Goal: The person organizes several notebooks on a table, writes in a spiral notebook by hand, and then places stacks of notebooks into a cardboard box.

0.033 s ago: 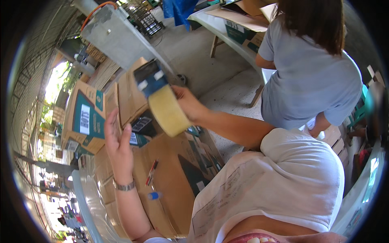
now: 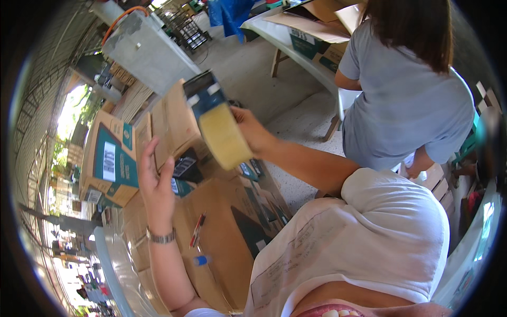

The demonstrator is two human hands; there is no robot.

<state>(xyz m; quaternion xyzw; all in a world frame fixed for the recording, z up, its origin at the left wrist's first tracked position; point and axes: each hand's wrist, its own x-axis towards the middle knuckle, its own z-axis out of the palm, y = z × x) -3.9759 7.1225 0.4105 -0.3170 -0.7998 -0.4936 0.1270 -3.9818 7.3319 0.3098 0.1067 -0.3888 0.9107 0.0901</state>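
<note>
My right hand grips a tape dispenser by its far right side. It is dark blue and black and carries a wide yellowish roll of packing tape. Both are lifted over the boxes. To the left, my left hand is raised with its thumb apart from the fingers and nothing in it. Below the hands lies a brown cardboard box with dark green printing. A red and dark pen and a small blue cylindrical object rest on the cardboard.
A brown and green box stands left of my left hand, and another closed carton lies beyond. On the right a person in a grey shirt stands by a white table with an open carton. A grey metal cabinet stands behind.
The tape dispenser in my right hand has shifted slightly to the right in view. My left hand has moved little and stays raised.
</note>
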